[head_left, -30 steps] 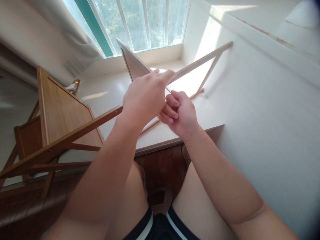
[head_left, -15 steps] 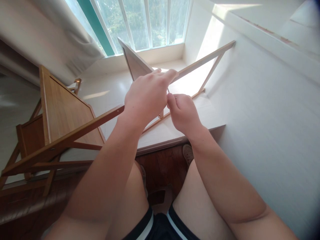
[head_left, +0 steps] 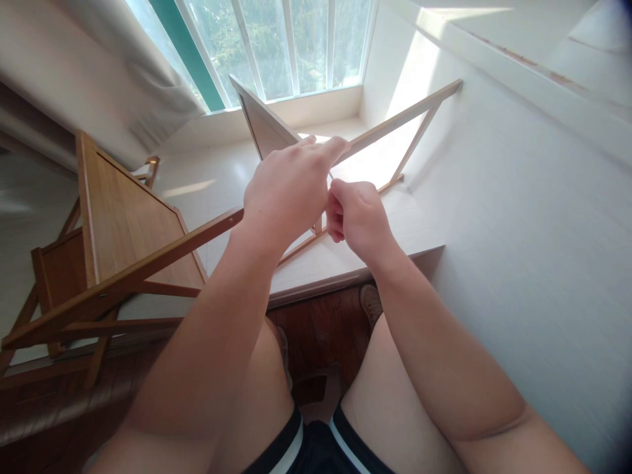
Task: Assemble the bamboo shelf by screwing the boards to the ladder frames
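A long wooden rail (head_left: 197,240) of a panelled wooden frame runs slantwise from the lower left to the upper right. My left hand (head_left: 291,181) lies over its middle, fingers curled around the rail and partly hidden. Just below and to the right, my right hand (head_left: 360,214) is closed, thumb pressed against the curled index finger. A thin rod (head_left: 331,176) shows between this pinch and the underside of the rail; what it belongs to is hidden. A wooden panel (head_left: 133,210) stands tilted in the frame at left, and another panel (head_left: 269,125) rises behind my left hand.
The frame rests on a pale ledge (head_left: 237,158) below a barred window (head_left: 276,46). A white wall (head_left: 518,217) bounds the right side, close to the frame's far end. A curtain (head_left: 108,72) hangs at left. Dark wooden floor (head_left: 328,322) lies below the ledge.
My right hand has turned slightly, so its curled lower fingers now show. My left hand stays on the rail, and the frame looks unmoved.
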Motion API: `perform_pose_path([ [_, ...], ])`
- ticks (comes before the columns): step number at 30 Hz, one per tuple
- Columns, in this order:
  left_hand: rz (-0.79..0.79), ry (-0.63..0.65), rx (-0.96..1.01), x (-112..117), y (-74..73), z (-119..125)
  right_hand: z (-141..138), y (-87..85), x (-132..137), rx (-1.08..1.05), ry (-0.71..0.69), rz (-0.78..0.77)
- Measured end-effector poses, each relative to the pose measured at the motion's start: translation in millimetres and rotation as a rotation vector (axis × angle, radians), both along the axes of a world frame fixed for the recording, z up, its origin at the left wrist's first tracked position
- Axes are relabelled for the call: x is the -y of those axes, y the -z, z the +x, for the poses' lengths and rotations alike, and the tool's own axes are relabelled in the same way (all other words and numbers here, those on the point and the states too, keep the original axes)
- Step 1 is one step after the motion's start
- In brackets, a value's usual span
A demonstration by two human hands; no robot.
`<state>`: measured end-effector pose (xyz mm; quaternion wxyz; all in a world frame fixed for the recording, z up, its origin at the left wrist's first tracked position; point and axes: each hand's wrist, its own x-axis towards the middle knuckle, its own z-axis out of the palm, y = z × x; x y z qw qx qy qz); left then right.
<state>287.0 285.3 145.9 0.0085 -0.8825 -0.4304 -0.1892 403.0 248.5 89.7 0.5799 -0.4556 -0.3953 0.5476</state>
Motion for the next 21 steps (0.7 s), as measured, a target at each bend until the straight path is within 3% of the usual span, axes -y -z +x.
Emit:
perform_pose_path([
  [11,0.035,-0.006,-0.052,-3.2,3.1,-2.2,-12.6,-1.1,2.3,-0.436,-0.098,-0.068],
  [17,0.053,-0.005,-0.092,-4.0,3.2,-2.2,-8.2,1.0,1.4,-0.495,-0.184,-0.062],
  [21,0.047,0.001,-0.086,-3.4,2.8,-2.3,-8.5,3.0,1.1,-0.382,-0.120,-0.034],
])
